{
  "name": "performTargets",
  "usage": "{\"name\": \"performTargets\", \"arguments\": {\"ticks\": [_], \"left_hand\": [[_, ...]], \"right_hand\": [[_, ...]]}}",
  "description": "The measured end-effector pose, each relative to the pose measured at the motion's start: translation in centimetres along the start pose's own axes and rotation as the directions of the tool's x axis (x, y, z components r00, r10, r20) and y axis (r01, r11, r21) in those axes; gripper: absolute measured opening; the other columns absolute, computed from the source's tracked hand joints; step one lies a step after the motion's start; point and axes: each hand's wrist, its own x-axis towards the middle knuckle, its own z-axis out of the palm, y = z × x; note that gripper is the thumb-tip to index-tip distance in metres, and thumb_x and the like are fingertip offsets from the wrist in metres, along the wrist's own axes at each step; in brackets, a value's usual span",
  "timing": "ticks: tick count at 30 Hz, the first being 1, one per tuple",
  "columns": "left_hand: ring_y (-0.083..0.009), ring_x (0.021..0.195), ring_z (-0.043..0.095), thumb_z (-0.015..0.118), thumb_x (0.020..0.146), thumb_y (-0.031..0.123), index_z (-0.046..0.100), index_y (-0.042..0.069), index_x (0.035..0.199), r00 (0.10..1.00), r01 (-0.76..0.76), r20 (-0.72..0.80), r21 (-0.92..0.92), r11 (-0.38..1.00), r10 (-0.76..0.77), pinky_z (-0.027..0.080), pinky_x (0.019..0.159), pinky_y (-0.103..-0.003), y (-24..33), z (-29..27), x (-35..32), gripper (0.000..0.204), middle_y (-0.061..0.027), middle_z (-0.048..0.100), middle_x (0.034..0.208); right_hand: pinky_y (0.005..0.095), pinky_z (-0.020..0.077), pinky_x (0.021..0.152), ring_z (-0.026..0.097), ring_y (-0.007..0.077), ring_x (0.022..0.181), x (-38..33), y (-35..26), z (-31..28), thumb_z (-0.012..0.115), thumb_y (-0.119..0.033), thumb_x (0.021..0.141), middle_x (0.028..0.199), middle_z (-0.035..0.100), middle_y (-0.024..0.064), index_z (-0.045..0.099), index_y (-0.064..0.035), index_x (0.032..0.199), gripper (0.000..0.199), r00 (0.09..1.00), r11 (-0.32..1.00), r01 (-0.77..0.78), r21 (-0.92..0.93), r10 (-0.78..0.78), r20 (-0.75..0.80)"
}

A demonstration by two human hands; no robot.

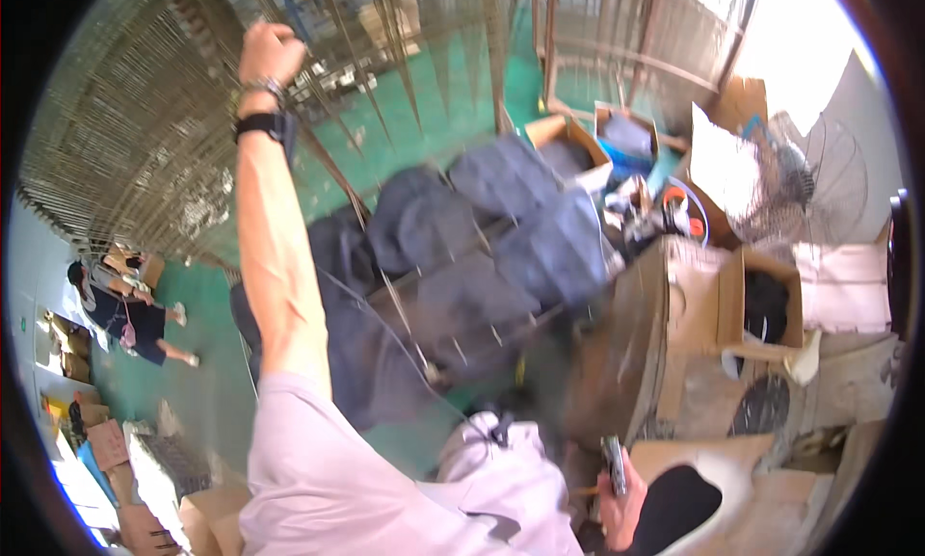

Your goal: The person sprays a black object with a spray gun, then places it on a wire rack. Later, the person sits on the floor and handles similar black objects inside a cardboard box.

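Note:
My left arm reaches up and away, and my left hand (273,53) is closed beside a rack (154,103) of many thin metal rods. What its fingers hold, if anything, is hidden. Low on the right, my right hand (624,503) is wrapped round a small silver-and-dark metal hand tool (614,463); its exact kind is unclear. Next to that hand a flat black rounded piece (682,503) lies on cardboard. Between my arms, several dark blue-grey sheet-like pieces (467,286) hang in rows among thin wires.
Cardboard-covered worktops stand to the right, with an open carton (761,301) of black pieces and a wire fan (809,175). More open boxes (568,151) sit beyond the dark pieces. At far left a person (130,310) is on the green floor (207,392), near stacked cartons (108,442).

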Motion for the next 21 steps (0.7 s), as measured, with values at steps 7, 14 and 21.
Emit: {"name": "performTargets", "arguments": {"ticks": [7,14,21], "left_hand": [[-0.0328,0.139,0.043,0.066,0.076,0.026,0.069,0.013,0.112,0.998,0.061,-0.022,0.012,0.998,-0.061,0.038,0.112,-0.039,4.4,-2.8,-10.8,0.039,-0.0188,0.034,0.157],[-0.0377,0.126,0.054,0.066,0.081,0.015,0.062,0.011,0.108,0.997,0.075,0.021,-0.15,0.986,-0.073,0.052,0.093,-0.043,13.3,-5.3,-26.4,0.028,-0.0187,0.023,0.162],[-0.046,0.144,0.028,0.069,0.077,0.001,0.054,0.004,0.125,0.999,0.0,0.043,-0.205,0.979,0.009,0.035,0.114,-0.046,18.8,-4.2,-40.8,0.05,-0.0291,0.013,0.161]], "right_hand": [[0.0369,0.0492,0.071,0.059,0.0296,0.073,-2.0,4.8,-0.5,0.062,-0.002,0.08,0.089,0.063,0.0244,0.057,0.0067,0.13,0.051,0.998,0.998,-0.057,-0.013,0.058,0.034],[0.0296,0.0454,0.067,0.052,0.0171,0.072,-5.2,7.6,-1.0,0.064,0.0,0.081,0.082,0.057,0.0108,0.058,0.0051,0.13,0.049,1.0,1.0,-0.005,0.013,0.005,-0.017],[0.0339,0.0488,0.069,0.06,0.0249,0.072,-9.1,8.4,-2.3,0.064,0.0,0.08,0.087,0.063,0.0198,0.058,0.0052,0.13,0.051,0.989,0.99,-0.141,-0.011,0.14,-0.039]]}}
